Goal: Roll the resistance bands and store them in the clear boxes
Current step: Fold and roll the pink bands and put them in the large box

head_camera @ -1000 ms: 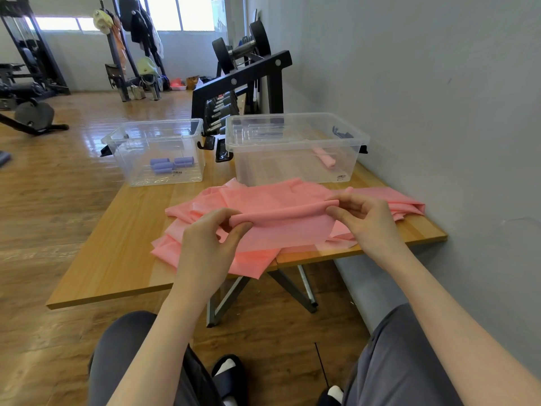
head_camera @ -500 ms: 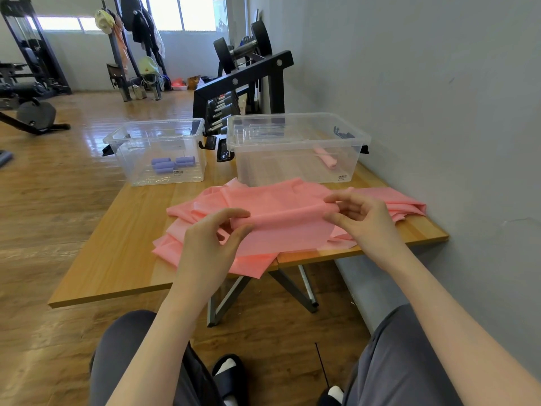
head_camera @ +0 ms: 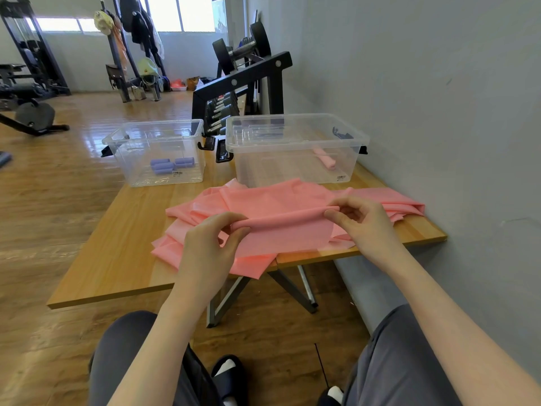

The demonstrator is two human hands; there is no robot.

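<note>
Salmon-pink stretchy resistance band sheets (head_camera: 281, 212) lie on the honey-brown wood-grain tabletop (head_camera: 117, 259). Lilac rolled bands (head_camera: 171, 165) sit in a clear plastic box (head_camera: 158, 150). The wall (head_camera: 439, 83) is plain grey.

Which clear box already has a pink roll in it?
The right clear box, nearest the wall: one pink roll lies inside. The left clear box holds only purple rolls.

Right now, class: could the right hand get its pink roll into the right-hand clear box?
Probably yes: the right-hand clear box stands open-topped just behind the right hand, nothing between.
</note>
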